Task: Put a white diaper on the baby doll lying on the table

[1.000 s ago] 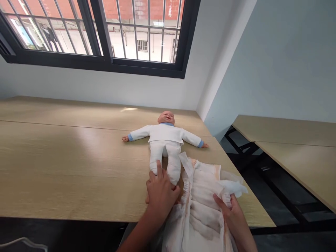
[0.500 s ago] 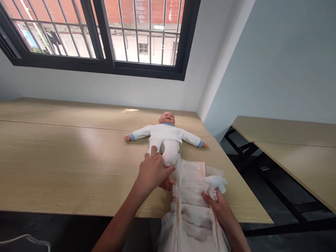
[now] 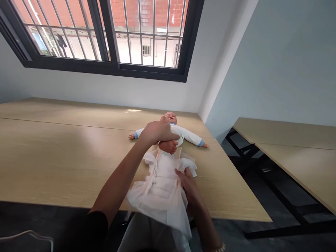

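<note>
Two hands: both the person's own; no one else's in sight
Left hand: the farther one; closed round the doll's legs, holding them up off the worktop and folded back toward its chest; the bare feet poke out below the palm
Right hand: nearer the person; fingers laid on the right side of the diaper; I cannot tell from here whether they pinch it or only press on it
Doll: on its back toward the far right of the worktop; head toward the wall under the window, arms spread wide; its long axis runs straight away from the person
Diaper: opened out, on the same line as the doll; its far end is just below the raised feet, though I cannot tell whether it reaches under the doll; its near end hangs over the front edge
Relation: the diaper lies between the person and the doll; the right hand is on it, the left hand beyond it on the doll
Around: a second worktop off to the right, well apart
</note>
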Tool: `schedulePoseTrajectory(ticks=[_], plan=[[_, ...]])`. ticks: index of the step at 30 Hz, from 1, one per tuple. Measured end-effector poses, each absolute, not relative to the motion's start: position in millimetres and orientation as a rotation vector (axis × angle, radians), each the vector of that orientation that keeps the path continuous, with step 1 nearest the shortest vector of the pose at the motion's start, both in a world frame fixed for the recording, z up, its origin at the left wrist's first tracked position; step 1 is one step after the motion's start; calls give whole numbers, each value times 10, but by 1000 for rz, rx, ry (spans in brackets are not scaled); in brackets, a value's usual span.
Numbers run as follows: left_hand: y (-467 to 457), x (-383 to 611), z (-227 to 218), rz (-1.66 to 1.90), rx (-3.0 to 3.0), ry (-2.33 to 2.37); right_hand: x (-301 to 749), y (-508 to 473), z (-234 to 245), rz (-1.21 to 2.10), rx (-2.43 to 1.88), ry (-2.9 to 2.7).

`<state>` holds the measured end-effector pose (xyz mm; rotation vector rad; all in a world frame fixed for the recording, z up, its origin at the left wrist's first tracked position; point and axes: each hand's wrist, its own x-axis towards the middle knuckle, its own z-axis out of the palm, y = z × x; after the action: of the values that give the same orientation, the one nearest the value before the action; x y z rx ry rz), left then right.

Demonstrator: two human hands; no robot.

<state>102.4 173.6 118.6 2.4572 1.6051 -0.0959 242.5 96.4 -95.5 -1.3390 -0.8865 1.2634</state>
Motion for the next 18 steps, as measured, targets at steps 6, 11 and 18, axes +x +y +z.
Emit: schedulePoseTrajectory(ticks=[6, 11, 18], plan=[[1723, 1012, 1203, -98, 2452, 1628, 2578, 749, -810, 213, -1800, -1351], [1706, 1034, 1235, -97, 2449, 1628, 2505, 979, -632, 243, -1516, -2147], [1651, 1071, 1242, -57, 2475, 1637, 2401, 1561, -751, 541, -1369, -2398]])
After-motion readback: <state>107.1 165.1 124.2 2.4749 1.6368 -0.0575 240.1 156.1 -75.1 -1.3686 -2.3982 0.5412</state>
